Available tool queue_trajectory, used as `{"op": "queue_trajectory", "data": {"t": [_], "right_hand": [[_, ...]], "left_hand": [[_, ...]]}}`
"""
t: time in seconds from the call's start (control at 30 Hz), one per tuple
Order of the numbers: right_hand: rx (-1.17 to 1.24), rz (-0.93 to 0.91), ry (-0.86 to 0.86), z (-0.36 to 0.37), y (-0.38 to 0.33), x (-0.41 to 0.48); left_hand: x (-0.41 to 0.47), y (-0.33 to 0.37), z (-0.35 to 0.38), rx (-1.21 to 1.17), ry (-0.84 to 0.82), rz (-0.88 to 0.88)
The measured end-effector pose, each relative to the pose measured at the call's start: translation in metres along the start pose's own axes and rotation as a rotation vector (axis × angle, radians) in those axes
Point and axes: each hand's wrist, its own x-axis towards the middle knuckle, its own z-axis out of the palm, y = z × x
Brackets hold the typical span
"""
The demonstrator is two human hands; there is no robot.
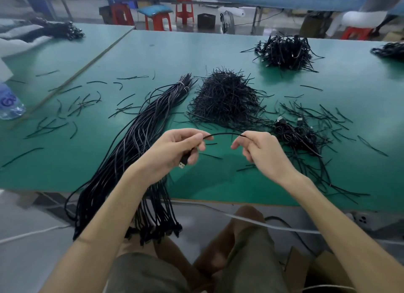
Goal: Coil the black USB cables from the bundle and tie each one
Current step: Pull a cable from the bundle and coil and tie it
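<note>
My left hand (pixel 175 149) grips one black USB cable (pixel 225 134) near its end, and the silver plug (pixel 182 163) pokes out below the fingers. My right hand (pixel 260 149) pinches the same cable a short way along, so a small arc spans between the hands. A long bundle of black cables (pixel 135 144) lies diagonally on the green table (pixel 153 52), bound with white ties at its far end and hanging over the near edge. A heap of black twist ties (pixel 225 98) sits beyond my hands. A few coiled cables (pixel 299 135) lie to the right.
Loose twist ties (pixel 65 109) are scattered over the table. A larger pile of coiled cables (pixel 286 52) sits at the far right, another (pixel 389 50) at the right edge. A water bottle (pixel 8 104) lies at the left edge. Red stools (pixel 157 19) stand beyond the table.
</note>
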Motion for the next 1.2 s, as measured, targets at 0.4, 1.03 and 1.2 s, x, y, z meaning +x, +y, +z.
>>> {"op": "queue_trajectory", "data": {"t": [0.4, 1.03, 1.2], "right_hand": [[0.120, -0.048, -0.201, 0.027, -0.010, -0.025], [0.228, 0.041, -0.183, -0.006, -0.001, -0.006], [0.263, -0.057, -0.045, 0.011, -0.024, -0.009]], "left_hand": [[0.006, -0.010, 0.007, -1.285, 0.141, -0.028], [-0.021, 0.013, 0.021, 0.150, -0.495, 0.110], [-0.010, -0.003, 0.058, 0.331, -0.095, 0.103]]}}
